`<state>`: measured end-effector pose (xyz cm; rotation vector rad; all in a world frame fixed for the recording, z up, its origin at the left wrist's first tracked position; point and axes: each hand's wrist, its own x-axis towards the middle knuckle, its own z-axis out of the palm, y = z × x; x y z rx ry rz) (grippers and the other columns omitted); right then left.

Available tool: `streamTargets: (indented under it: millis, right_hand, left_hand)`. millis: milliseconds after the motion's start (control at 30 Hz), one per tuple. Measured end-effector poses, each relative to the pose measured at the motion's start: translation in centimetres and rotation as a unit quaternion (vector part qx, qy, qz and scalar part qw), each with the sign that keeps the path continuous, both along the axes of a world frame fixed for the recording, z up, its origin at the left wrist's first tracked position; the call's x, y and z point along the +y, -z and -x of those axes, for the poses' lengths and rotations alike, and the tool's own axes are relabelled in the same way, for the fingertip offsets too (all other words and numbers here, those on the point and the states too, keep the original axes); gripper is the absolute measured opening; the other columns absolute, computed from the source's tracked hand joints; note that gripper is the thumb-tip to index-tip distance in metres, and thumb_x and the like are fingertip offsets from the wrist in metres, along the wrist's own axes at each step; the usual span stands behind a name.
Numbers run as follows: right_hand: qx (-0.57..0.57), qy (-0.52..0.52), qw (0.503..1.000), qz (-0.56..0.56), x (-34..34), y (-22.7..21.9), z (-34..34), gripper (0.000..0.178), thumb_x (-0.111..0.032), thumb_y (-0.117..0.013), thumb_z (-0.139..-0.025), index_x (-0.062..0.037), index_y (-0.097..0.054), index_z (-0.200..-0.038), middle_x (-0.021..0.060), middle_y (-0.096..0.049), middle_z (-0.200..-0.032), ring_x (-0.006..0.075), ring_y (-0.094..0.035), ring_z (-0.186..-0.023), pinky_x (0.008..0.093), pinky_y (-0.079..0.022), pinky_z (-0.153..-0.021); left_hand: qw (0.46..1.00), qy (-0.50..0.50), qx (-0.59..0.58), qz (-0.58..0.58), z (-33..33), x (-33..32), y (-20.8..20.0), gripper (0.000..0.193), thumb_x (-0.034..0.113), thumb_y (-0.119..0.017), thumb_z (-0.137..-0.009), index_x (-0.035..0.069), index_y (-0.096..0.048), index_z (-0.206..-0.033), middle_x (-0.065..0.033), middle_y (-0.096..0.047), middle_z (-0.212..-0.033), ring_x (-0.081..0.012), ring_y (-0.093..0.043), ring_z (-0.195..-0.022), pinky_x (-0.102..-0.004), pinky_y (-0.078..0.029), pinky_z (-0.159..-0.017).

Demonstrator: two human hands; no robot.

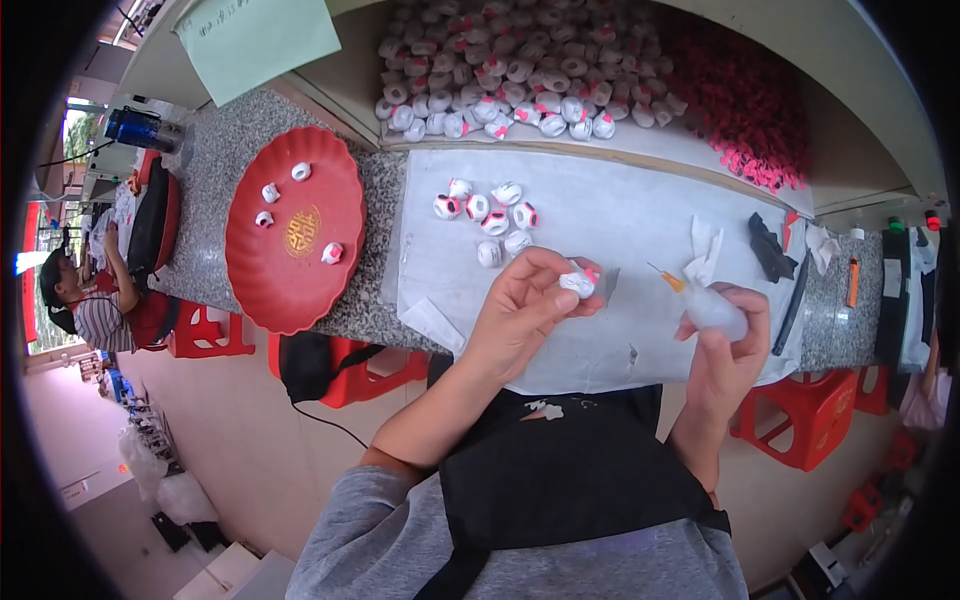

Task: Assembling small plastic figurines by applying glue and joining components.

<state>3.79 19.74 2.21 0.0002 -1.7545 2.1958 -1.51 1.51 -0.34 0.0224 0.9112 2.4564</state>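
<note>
My left hand (528,305) pinches a small white figure head (577,284) with a pink bit on its top edge, between thumb and fingers. A translucent glue bottle (716,314) with an orange base and thin needle tip (671,280) is gripped in my right hand (735,335). Its needle points up and left toward the head, with a gap between them. On the white paper sheet (560,210) beyond my left hand lies a loose group of white pieces (494,221), several showing dark openings and pink parts.
At the left, a red scalloped tray (345,190) holds several white pieces. A shelf (600,152) behind carries a heap of white pieces (520,75) and many small pink parts (760,140). Dark cloth (770,250) and an orange tool (853,282) lie right. A person (90,290) sits far left.
</note>
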Motion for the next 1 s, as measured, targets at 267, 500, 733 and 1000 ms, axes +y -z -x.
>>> streamTargets:
  millis: [267,500,733,1000]
  right_hand:
    - [0.088,0.072,0.989,0.09,-2.6,-1.3,0.1,0.042,-0.024,-0.065,-0.066,-0.0046,-0.041,-0.095,0.0042,-0.038,-0.088,0.0116,-0.036,-0.078,0.022,-0.031,-0.066]
    - [0.132,0.117,0.974,-0.143,-4.2,-1.2,-0.2,0.04,-0.031,-0.066,-0.064,-0.0069,-0.04,-0.083,0.0035,-0.036,-0.074,0.0101,-0.036,-0.058,0.0194,-0.033,-0.049]
    - [0.147,0.101,0.97,-0.168,-4.2,-1.4,-0.4,0.041,-0.031,-0.067,-0.062,-0.0079,-0.041,-0.084,0.0036,-0.038,-0.073,0.0106,-0.038,-0.056,0.0191,-0.034,-0.047]
    - [0.179,0.069,0.971,-0.142,-3.5,-1.4,-0.2,0.045,-0.018,-0.075,-0.054,-0.0055,-0.045,-0.086,0.006,-0.045,-0.078,0.0124,-0.047,-0.056,0.021,-0.044,-0.048]
  left_hand:
    - [0.997,-0.048,0.047,0.039,-1.2,-0.4,-0.3,0.032,-0.001,-0.054,-0.072,0.002,-0.042,-0.102,-0.0144,-0.048,-0.101,-0.0181,-0.053,-0.086,-0.0333,-0.045,-0.076]
    - [0.993,-0.031,0.087,0.074,-1.7,-0.7,-0.2,0.034,-0.001,-0.053,-0.072,-0.002,-0.041,-0.104,-0.0148,-0.049,-0.101,-0.0185,-0.051,-0.091,-0.0343,-0.043,-0.08]
    - [0.989,-0.037,0.114,0.085,-1.7,-0.3,-0.4,0.034,-0.002,-0.054,-0.071,-0.002,-0.041,-0.103,-0.0154,-0.049,-0.101,-0.0189,-0.052,-0.09,-0.0317,-0.042,-0.08]
    - [0.99,-0.028,0.106,0.087,-1.7,-0.2,-0.4,0.034,-0.001,-0.054,-0.071,-0.002,-0.042,-0.103,-0.0153,-0.049,-0.101,-0.0185,-0.052,-0.089,-0.0313,-0.042,-0.079]
